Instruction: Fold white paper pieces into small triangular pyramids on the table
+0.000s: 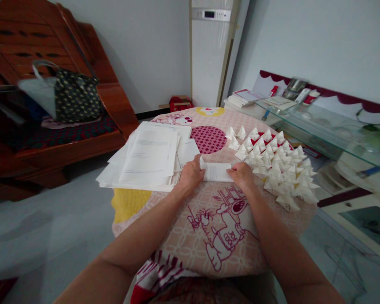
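Note:
A folded sheet of white paper [217, 172] lies flat on the cloth-covered table, stretched between my hands. My left hand [192, 172] pinches its left end, index finger pointing forward. At the right end, my right hand [241, 174] grips the edge between thumb and curled fingers. Just left of my left hand is a loose stack of printed paper sheets [148, 154]. To the right of my right hand stand many small folded white paper shapes [274, 162] with pointed tips, set close together in rows.
A patterned tablecloth [190, 236] covers the round table. Beyond its right side is a glass-topped cabinet [338, 131] with papers and cups. On the left, a wooden bench [91, 139] holds a dotted bag [77, 97]. A tall white air conditioner [209, 55] stands behind.

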A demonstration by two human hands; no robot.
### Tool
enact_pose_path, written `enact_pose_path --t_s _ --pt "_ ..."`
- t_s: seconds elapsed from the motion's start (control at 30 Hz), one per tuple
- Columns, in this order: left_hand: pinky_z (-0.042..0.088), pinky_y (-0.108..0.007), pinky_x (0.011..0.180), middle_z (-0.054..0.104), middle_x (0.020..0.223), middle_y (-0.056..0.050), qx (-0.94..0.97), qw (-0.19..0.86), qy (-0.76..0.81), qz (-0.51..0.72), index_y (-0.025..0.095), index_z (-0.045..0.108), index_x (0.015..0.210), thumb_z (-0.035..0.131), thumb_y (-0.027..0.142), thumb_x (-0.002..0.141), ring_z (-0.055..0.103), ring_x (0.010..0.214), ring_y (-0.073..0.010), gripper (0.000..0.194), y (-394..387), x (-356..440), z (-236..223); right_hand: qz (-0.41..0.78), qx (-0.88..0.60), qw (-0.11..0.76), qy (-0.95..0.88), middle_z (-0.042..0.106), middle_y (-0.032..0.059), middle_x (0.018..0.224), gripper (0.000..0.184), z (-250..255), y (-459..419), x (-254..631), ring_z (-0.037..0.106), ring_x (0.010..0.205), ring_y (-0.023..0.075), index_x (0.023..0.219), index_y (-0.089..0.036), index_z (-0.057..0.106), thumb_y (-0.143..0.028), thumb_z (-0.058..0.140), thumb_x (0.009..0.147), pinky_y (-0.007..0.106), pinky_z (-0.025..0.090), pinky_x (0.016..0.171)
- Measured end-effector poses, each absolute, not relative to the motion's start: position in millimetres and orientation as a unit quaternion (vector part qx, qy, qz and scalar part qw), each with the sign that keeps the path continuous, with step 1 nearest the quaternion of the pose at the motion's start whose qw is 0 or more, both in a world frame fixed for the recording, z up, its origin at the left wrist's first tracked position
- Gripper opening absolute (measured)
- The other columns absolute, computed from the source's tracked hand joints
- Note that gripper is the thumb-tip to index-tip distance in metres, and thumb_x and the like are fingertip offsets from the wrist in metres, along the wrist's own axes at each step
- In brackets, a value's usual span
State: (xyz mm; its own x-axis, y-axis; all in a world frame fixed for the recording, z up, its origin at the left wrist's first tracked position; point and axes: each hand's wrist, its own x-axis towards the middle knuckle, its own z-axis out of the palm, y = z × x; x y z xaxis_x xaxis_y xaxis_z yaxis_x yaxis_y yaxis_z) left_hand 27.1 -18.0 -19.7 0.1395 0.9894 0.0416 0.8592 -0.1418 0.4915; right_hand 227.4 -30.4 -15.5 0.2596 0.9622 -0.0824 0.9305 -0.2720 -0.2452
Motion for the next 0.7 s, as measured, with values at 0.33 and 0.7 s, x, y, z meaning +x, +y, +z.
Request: enact_pose_path --t_s 0.33,0.7 --pt "0.051 -0.035 0.091 0.075 0.098 -0.013 0.731 0.193 0.627 0.189 0.011 0.044 0.148 0.062 0.017 0.089 0.071 0.098 -0.0257 0.062 -16.4 25.1 -18.7 0.108 -0.797 0.074 -0.589 0.078 0.0128 0.095 0.031 -10.7 -31.8 224.4 0.072 0.090 0.0232 0.092 -0.017 0.082 -0.039 0.060 0.093 0.027 0.047 0.071" --pt "0.050 -0.036 0.094 0.074 0.099 -0.014 0.728 0.199 0.626 0.195 0.010 0.044 0.149 0.062 0.017 0.089 0.070 0.101 -0.0260 0.063 -14.2 23.6 -22.6 0.111 -0.795 0.064 -0.593 0.078 0.0135 0.093 0.034 -13.2 -28.0 227.3 0.071 0.087 0.0230 0.090 -0.016 0.081 -0.041 0.059 0.092 0.027 0.045 0.069"
